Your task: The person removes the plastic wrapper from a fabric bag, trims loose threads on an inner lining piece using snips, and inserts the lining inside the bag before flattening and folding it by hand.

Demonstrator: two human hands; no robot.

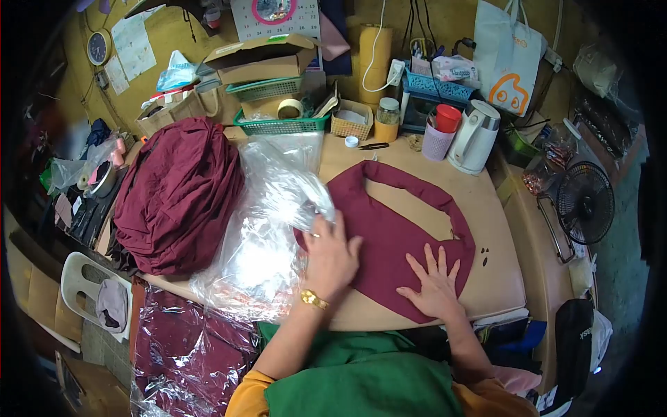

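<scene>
A flat maroon cloth piece (379,240) with a wide loop-shaped strap lies on the brown work surface in front of me. My right hand (434,281) rests on its lower right part, palm down with the fingers spread. Over the cloth's left edge is my left hand (332,257), wearing a ring and a gold watch; its thumb stands apart from the fingers. Its fingertips meet the near edge of the clear plastic bags (267,208), and the outer fingers are partly hidden. These bags lie in a shiny, crumpled pile left of the cloth.
A large maroon fabric bundle (180,198) sits at the left. Along the back stand a green basket (281,126), a jar (387,118), a lilac cup (438,141) and a white kettle (474,139). A black fan (585,201) is at the right. Plastic-wrapped maroon cloth (184,347) lies below left.
</scene>
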